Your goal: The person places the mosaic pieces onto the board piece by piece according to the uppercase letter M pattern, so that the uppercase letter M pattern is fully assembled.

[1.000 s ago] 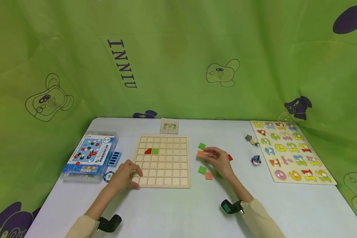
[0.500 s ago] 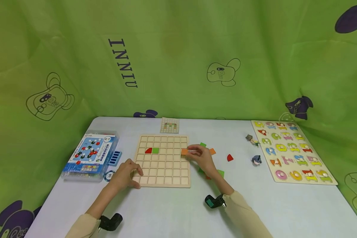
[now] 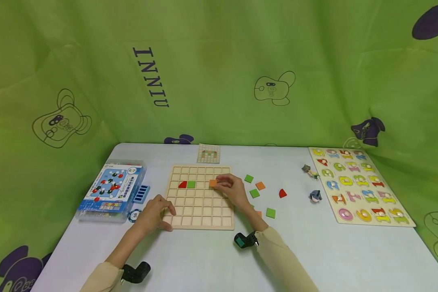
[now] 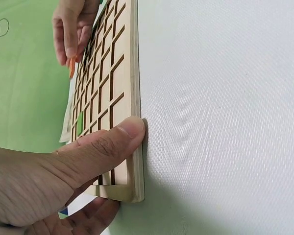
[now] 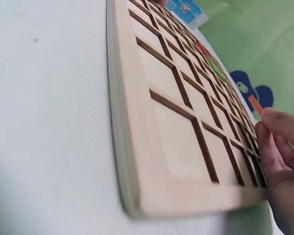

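Note:
A wooden grid board (image 3: pixel 200 221) lies on the table, a red quarter-circle tile (image 3: pixel 182 185) and a green square tile (image 3: pixel 191 185) side by side in its cells. My left hand (image 3: pixel 154 215) grips the board's near left corner; in the left wrist view the thumb (image 4: pixel 130 129) lies on the near edge and the fingers are round the left side. Over the board's right half, my right hand (image 3: pixel 235 191) pinches an orange square tile (image 3: pixel 213 183) between thumb and fingertips. That tile (image 5: pixel 255 105) sticks out from the fingertips above the grid in the right wrist view.
Right of the board lie loose green tiles (image 3: pixel 271 213), orange tiles (image 3: pixel 260 185) and a red piece (image 3: pixel 282 193). A pattern card (image 3: pixel 208 154) is behind it. Boxed kit (image 3: pixel 111 188) stands left; small figures (image 3: pixel 315 196) and a number puzzle (image 3: pixel 357 186) are right.
My right hand has moved left from the loose tiles to over the board, carrying the orange square tile. My left hand has stayed at the board's corner.

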A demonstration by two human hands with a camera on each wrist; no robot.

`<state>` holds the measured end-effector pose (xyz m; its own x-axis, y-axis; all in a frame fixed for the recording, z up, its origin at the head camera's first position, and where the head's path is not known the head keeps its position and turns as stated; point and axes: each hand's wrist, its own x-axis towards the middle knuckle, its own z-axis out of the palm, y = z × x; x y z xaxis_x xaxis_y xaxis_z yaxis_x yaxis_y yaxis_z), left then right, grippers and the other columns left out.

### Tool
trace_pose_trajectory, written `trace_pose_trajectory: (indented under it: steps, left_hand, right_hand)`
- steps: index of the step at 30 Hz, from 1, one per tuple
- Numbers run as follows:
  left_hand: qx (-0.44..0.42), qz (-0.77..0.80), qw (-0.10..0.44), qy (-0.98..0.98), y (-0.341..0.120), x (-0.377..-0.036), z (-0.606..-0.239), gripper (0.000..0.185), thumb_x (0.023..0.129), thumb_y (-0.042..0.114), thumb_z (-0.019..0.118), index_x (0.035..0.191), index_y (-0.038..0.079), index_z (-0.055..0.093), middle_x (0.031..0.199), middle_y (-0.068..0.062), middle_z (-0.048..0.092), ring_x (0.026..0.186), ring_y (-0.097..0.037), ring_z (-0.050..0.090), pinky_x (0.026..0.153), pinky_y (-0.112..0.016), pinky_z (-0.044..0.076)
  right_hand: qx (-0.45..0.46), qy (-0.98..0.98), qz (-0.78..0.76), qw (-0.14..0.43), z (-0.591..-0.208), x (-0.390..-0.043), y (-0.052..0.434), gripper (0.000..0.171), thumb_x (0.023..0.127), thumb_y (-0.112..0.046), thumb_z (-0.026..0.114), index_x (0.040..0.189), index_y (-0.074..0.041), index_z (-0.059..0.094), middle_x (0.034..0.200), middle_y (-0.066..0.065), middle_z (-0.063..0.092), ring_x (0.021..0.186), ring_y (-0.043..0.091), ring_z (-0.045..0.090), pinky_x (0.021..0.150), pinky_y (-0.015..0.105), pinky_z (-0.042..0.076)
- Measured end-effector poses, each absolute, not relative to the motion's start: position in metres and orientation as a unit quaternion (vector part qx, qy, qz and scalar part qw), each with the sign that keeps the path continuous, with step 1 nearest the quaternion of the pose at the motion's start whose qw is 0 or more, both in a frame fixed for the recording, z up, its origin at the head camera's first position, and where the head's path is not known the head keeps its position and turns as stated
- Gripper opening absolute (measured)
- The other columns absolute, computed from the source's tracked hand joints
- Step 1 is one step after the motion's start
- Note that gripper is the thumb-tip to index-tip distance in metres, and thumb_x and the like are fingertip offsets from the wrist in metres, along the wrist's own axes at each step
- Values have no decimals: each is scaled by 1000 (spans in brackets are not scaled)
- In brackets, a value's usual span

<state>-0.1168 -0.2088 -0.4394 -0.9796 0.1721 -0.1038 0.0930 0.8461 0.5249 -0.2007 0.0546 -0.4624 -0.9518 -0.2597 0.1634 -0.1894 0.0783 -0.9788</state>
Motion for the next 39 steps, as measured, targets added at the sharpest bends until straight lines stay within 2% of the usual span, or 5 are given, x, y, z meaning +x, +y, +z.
trace_pose_trajectory:
  steps: [9, 12, 19, 31, 39]
  left_hand:
    - [68, 267, 71, 959, -209, -118, -442, 39, 53, 8, 92, 80, 17, 66, 94, -5, 50, 89, -26, 44, 74, -37, 38]
    - [65, 268, 72, 958, -209, -117, -442, 39, 53, 8, 92, 80, 17, 66, 94, -5, 50, 88, -26, 44, 73, -37, 38]
    - [68, 268, 70, 958, -208, -117, -441, 39, 53, 8, 92, 80, 17, 66, 92, -5, 50, 87, -26, 44, 72, -36, 37]
    - [71, 265, 70, 959, -210, -118, -441, 38, 53, 8, 91, 81, 17, 66, 94, -6, 50, 87, -26, 44, 73, -37, 38]
    - [70, 265, 69, 959, -210, -117, -441, 38, 53, 8, 91, 81, 17, 66, 94, -6, 51, 87, -26, 44, 73, -38, 39]
  right_hand:
    - [-188, 757, -626, 8, -457, -200, 38, 26, 84, 12, 64, 109, 18, 58, 106, 34, 61, 92, 46, 62, 80, 45, 52]
    - [-201, 768, -608, 8, -454, -200, 34, 27, 84, 12, 64, 109, 18, 58, 104, 34, 61, 91, 46, 62, 79, 47, 52]
    - [-190, 801, -568, -19, -489, -219, 25, 25, 81, 6, 71, 105, 7, 65, 98, 19, 67, 84, 28, 67, 70, 23, 53]
    - [-220, 801, -557, -10, -487, -223, 17, 23, 81, 6, 71, 103, 9, 65, 97, 20, 68, 82, 29, 67, 70, 22, 53]
    - [-217, 800, -559, -7, -484, -222, 15, 28, 79, 7, 72, 106, 10, 63, 99, 21, 67, 83, 29, 67, 70, 23, 54]
